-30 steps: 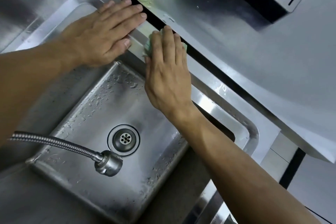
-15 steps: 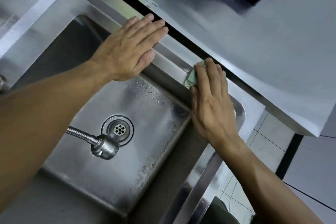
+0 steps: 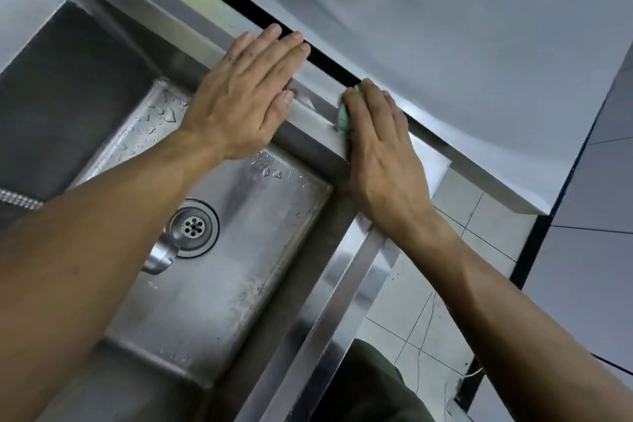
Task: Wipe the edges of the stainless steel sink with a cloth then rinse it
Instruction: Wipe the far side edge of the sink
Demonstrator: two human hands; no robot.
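Note:
The stainless steel sink (image 3: 178, 20) fills the left and middle of the view, its basin wet with drops around the drain (image 3: 193, 227). My left hand (image 3: 245, 98) lies flat with straight fingers on the sink's far rim. Just to its right, my right hand (image 3: 380, 151) presses a pale green cloth (image 3: 342, 118) onto the rim near the sink's right corner. Only a small edge of the cloth shows beside my fingers; the rest is under my palm.
A flexible faucet hose (image 3: 20, 198) and its head (image 3: 161, 255) reach over the basin from the left, partly behind my left forearm. A grey counter (image 3: 462, 62) runs beyond a dark gap. White floor tiles (image 3: 455, 216) show to the right of the sink.
Both hands have travelled along the far rim toward the sink's right corner, the right one sliding the cloth with it. The view has shifted the same way.

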